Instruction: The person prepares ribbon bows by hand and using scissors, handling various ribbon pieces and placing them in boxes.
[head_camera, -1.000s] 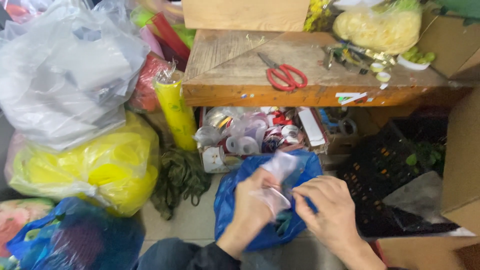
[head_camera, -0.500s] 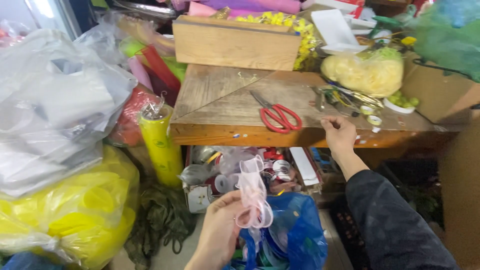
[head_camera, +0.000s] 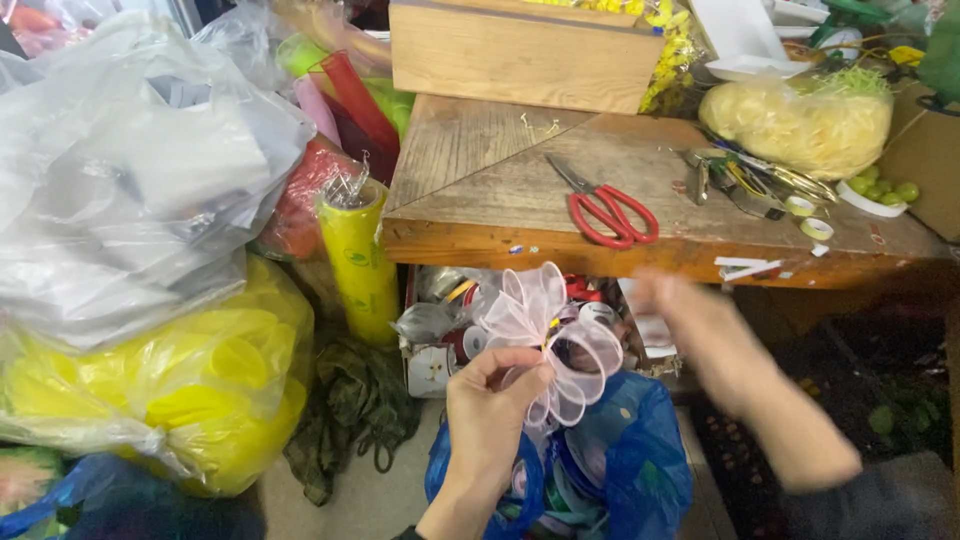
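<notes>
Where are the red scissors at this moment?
In the head view, the red-handled scissors lie flat on the wooden table, right of centre, between the wooden box and the table's front edge, above the sheer ribbon bow.

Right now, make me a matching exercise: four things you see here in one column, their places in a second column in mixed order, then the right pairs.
Things:
1. ribbon bow
2. scissors
3. yellow roll
4. blue bag

Places:
A. lying on the wooden table
B. on the floor, below the bow
C. pinched in the left hand
D. standing upright beside the table's left edge

Pairs: 1-C, 2-A, 3-D, 4-B
</notes>
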